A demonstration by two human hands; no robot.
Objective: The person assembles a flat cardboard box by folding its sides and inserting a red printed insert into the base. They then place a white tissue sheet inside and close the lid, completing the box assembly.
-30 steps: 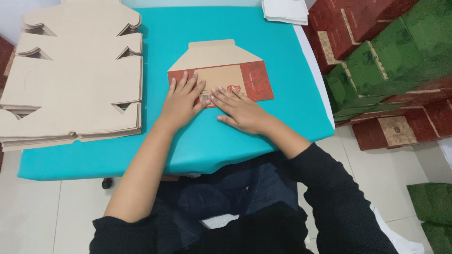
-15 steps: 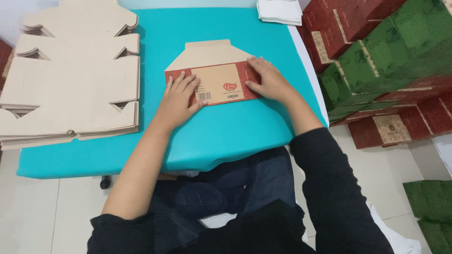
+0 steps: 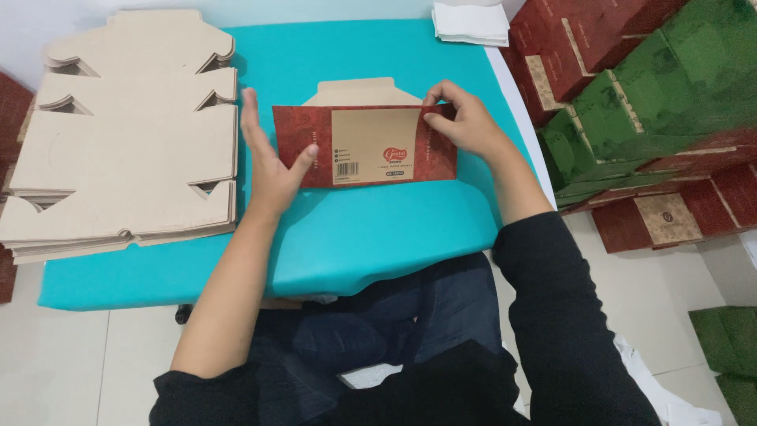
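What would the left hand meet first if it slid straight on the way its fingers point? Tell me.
The left hand points away from the person. Beyond its fingers lies only bare teal table cover; the way looks free to the table's far edge.

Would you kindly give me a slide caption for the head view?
Both hands, left and right, hold a red carton blank on a teal table.

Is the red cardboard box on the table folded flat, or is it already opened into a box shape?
Folded flat. The box lies level on the teal table, both side panels folded inward, no walls standing.
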